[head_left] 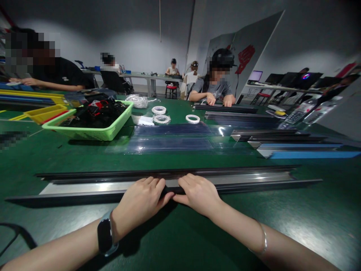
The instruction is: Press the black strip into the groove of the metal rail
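Observation:
A long channel-shaped profile (81, 197) with black edges and a silvery inside lies crosswise in front of me on the green table. My left hand (143, 195) is closed around its near edge at the middle, thumb in front and fingers curled over into the channel. Close beside it, my right hand (199, 194) grips the same edge in a mirrored way, and the two thumbs nearly meet. The fingertips of both hands are hidden inside the channel. Whether the profile is one piece or several fitted together, I cannot tell.
Beyond the profile lie clear plastic strips (169, 145), and tape rolls (192, 119) sit behind them. A green basket (113, 131) of dark parts stands at the left. More profiles (293, 139) and water bottles (303, 109) are at the right. A co-worker (211, 86) sits across the table.

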Tool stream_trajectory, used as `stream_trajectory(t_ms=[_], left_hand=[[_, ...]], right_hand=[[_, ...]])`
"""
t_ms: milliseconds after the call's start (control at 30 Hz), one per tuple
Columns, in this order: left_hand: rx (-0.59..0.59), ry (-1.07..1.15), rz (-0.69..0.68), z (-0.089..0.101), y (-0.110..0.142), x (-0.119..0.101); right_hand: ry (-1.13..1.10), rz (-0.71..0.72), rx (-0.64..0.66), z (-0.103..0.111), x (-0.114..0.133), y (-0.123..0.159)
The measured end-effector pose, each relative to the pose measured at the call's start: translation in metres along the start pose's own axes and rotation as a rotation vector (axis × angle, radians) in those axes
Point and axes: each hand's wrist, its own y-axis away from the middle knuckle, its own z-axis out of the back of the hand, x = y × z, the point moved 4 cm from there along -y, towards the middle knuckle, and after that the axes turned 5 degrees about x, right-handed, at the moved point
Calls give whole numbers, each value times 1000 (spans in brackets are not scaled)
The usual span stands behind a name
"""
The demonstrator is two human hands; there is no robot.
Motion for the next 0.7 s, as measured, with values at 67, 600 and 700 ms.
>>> stream_trajectory(t_ms=[67, 600, 700], left_hand=[[18, 12, 5, 0, 0, 0], [79, 46, -7, 3, -1, -2], [78, 45, -5, 3, -2, -1]], right_hand=[[-16, -6, 14, 1, 0, -1], [37, -60, 34, 2, 3, 0], [23, -68, 68, 3, 3, -1]])
